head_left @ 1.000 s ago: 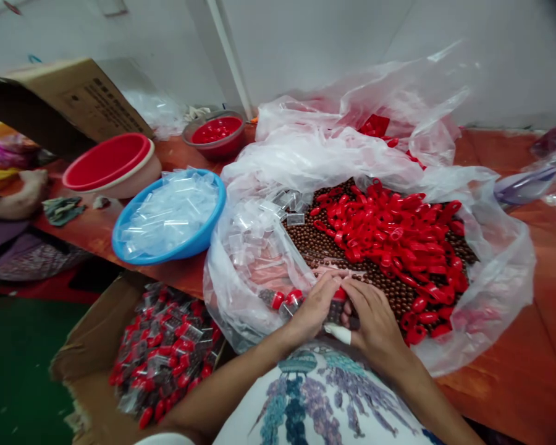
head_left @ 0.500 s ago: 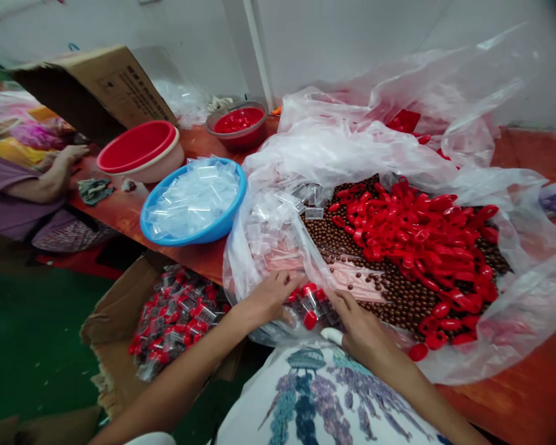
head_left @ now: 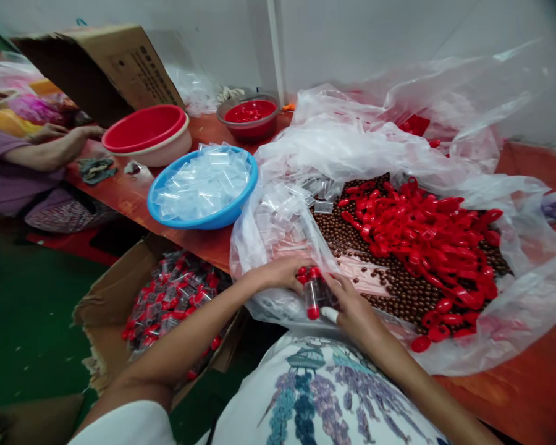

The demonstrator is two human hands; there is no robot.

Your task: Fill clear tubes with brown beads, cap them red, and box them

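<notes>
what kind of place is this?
Probably a workshop or small factory: a round blue plastic basin heaped with clear plastic pieces, a brown cardboard box of clear red-capped containers, and another person's purple-sleeved arm at the same reddish table.

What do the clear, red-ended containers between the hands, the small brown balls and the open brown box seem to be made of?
Clear, red-ended containers: probably glossy plastic, with shiny, see-through walls.
Small brown balls: smooth, with small highlights; perhaps candy or plastic, the look leaves it open.
Open brown box: apparently matt cardboard, judging by its ragged edge.
</notes>
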